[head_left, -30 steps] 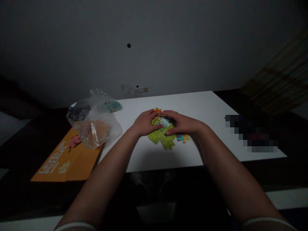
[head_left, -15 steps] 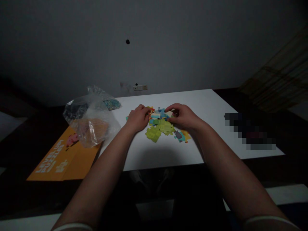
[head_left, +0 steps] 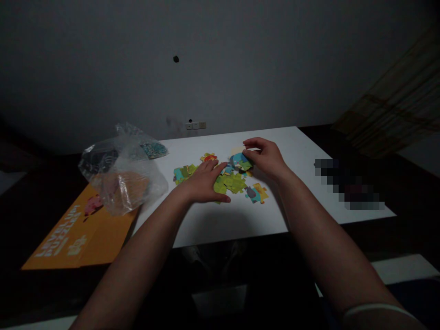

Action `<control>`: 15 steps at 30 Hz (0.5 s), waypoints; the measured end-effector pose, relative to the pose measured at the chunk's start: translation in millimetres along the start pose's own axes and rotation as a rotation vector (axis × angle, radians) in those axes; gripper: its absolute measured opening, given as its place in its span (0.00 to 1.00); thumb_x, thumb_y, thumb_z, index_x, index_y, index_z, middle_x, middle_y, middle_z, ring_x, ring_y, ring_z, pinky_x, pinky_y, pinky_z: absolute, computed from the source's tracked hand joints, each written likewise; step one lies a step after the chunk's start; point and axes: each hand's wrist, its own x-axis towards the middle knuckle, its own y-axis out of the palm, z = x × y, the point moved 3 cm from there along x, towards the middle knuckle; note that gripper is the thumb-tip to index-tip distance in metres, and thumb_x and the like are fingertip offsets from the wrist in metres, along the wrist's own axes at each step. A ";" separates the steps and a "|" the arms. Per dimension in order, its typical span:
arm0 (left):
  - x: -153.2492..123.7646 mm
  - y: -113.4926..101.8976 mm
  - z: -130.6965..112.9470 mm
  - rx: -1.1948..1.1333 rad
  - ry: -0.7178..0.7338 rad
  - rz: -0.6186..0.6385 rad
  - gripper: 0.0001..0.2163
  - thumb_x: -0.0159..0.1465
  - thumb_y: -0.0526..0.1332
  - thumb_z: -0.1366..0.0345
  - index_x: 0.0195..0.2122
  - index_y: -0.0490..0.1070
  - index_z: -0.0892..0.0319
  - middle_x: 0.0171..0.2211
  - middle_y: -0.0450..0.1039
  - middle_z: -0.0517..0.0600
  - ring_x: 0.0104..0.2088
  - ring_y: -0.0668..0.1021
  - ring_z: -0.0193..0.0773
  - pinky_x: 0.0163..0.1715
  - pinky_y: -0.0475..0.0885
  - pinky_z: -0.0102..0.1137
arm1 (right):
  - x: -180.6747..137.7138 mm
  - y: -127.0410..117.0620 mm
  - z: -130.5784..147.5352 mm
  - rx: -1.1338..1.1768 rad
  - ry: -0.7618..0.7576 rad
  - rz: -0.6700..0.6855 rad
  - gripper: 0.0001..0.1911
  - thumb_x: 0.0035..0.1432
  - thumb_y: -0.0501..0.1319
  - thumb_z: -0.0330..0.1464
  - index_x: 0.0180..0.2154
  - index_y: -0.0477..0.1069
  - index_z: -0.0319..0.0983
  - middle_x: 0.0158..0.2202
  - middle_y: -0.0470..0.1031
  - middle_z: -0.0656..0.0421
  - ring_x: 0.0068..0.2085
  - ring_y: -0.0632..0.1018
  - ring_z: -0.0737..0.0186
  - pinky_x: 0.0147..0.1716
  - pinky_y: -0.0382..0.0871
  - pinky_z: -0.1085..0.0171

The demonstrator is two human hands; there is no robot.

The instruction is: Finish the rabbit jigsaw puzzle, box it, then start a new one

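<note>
Colourful jigsaw puzzle pieces [head_left: 234, 182] lie in a loose heap on a white table [head_left: 220, 224], mostly green. Over the heap's left part my left hand [head_left: 205, 183] is spread, palm down, fingers apart, hiding some pieces beneath it. My right hand [head_left: 266, 158] pinches a cream, blue and green puzzle piece [head_left: 240, 159] by its right edge at the back of the heap. A red and yellow piece [head_left: 208, 157] lies behind my left fingertips. Nearest me on the right is a yellow and teal piece [head_left: 256, 193] with a grey shape.
At the left, a crumpled clear plastic bag [head_left: 125, 183] rests partly on an orange puzzle box [head_left: 99, 238]. A teal-patterned packet [head_left: 154, 150] lies behind the bag. A blurred-out dark object [head_left: 347, 183] is at the table's right. Wall sockets [head_left: 195, 125] are behind the table.
My left hand has opened out flat across the pieces, and the heap now spreads further left. The right hand has lifted slightly with a puzzle piece between its fingers.
</note>
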 end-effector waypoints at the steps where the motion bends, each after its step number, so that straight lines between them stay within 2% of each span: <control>1: 1.4 -0.1 -1.6 -0.001 0.012 -0.004 0.58 0.56 0.80 0.37 0.83 0.57 0.51 0.84 0.55 0.65 0.84 0.55 0.71 0.82 0.53 0.62 | -0.2 0.0 0.1 -0.026 -0.002 -0.011 0.22 0.56 0.73 0.42 0.52 0.84 0.41 0.50 0.86 0.51 0.37 0.83 0.55 0.45 0.82 0.49; 4: 5.8 -3.8 -7.8 0.002 0.079 -0.057 0.43 0.66 0.74 0.47 0.79 0.64 0.55 0.78 0.66 0.64 0.79 0.66 0.65 0.81 0.59 0.57 | -0.1 -0.3 -0.5 -0.107 -0.029 -0.051 0.19 0.60 0.71 0.40 0.51 0.84 0.41 0.51 0.86 0.50 0.39 0.84 0.53 0.45 0.83 0.50; 8: 12.0 -4.2 -14.3 0.000 0.134 -0.131 0.27 0.70 0.65 0.62 0.71 0.74 0.53 0.68 0.77 0.60 0.69 0.75 0.60 0.74 0.69 0.55 | 0.4 -0.5 -3.2 -0.203 -0.088 -0.090 0.15 0.65 0.65 0.37 0.52 0.82 0.42 0.51 0.85 0.50 0.46 0.84 0.50 0.48 0.82 0.51; 12: 17.6 0.0 -15.0 -0.029 0.151 -0.158 0.24 0.71 0.58 0.70 0.67 0.76 0.49 0.59 0.80 0.57 0.63 0.77 0.56 0.69 0.73 0.53 | 0.5 -3.6 -3.8 -0.303 -0.114 -0.053 0.16 0.70 0.61 0.34 0.55 0.81 0.45 0.52 0.83 0.52 0.49 0.84 0.49 0.52 0.81 0.50; 15: 17.9 -5.4 -12.0 -0.056 0.139 -0.213 0.24 0.74 0.55 0.70 0.68 0.75 0.53 0.56 0.78 0.59 0.59 0.78 0.54 0.65 0.76 0.49 | -2.1 -8.4 0.3 -0.378 -0.160 0.017 0.16 0.69 0.64 0.34 0.56 0.82 0.46 0.55 0.81 0.51 0.54 0.83 0.45 0.59 0.80 0.44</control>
